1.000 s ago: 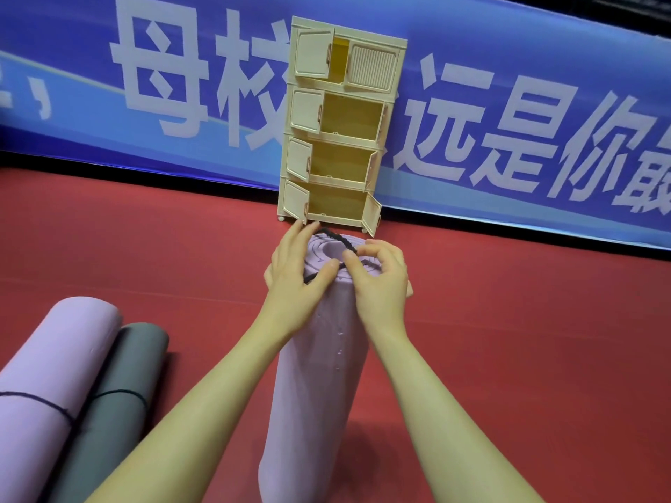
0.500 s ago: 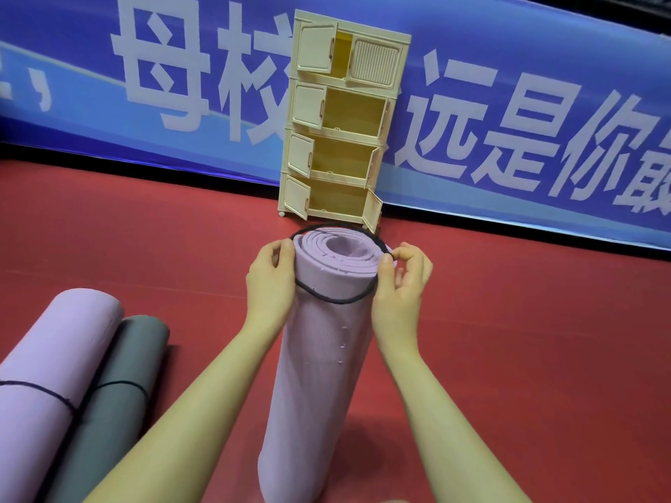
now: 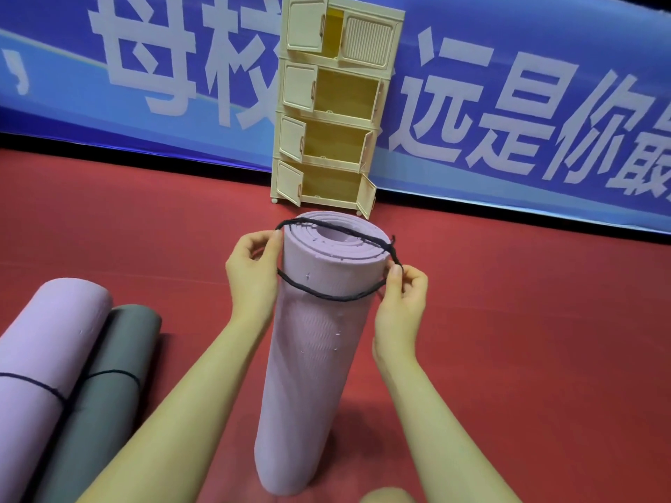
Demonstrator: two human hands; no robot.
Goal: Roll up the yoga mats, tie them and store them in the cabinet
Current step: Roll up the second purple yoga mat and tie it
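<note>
Both of your hands have a pinching grip on the thin black cord loop (image 3: 328, 295): your left hand (image 3: 252, 275) pinches it against the left side of the rolled lilac foam yoga mat (image 3: 316, 343), and your right hand (image 3: 401, 299) pinches it at the right side. The mat stands upright on the red floor (image 3: 526, 357), directly in front of the cream plastic cabinet (image 3: 336, 107) with its doors open. Around the mat's top end the loop hangs tilted, low on the near face and lying over the far rim. Left of the mat, a second lilac roll (image 3: 40, 361) and a grey roll (image 3: 105, 390) lie side by side, each already tied. I judge the foam light, soft and springy, so it may unroll; hold the cord, not the foam, and work it down toward mid-length.
</note>
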